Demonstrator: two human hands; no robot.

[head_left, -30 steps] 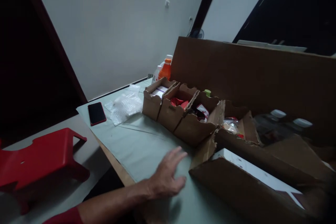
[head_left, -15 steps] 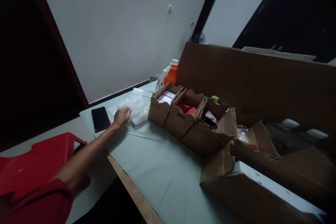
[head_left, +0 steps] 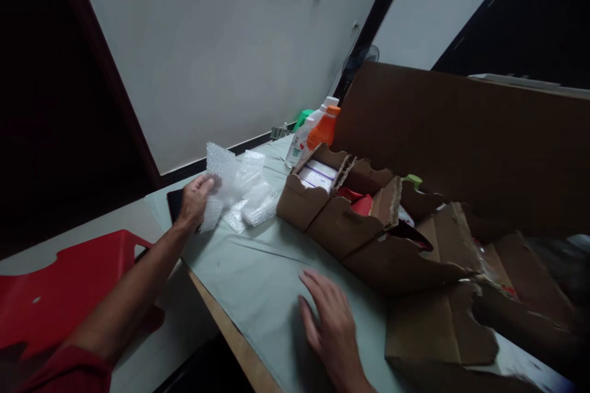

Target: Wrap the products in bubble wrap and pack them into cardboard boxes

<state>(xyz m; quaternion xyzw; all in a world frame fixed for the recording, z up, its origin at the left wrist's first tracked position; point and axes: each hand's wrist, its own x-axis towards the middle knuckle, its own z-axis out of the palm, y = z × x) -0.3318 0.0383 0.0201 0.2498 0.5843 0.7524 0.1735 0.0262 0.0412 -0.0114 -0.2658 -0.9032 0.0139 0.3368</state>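
Tbl (head_left: pixel 258 282): bubble wrap (head_left: pixel 262 199), phone (head_left: pixel 174 202), cardbd bins (head_left: pixel 334 230), btls (head_left: pixel 323 128).

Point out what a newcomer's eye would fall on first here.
Probably the bright red plastic stool at the lower left of the view. Next, likely, the left hand gripping a sheet of clear bubble wrap left of center, with the right hand open over the pale green tablecloth. The orange bottle beyond the far end of the cardboard bins also stands out.

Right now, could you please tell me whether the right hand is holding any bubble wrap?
No, the right hand is open above the table, while the left hand grips the bubble wrap.
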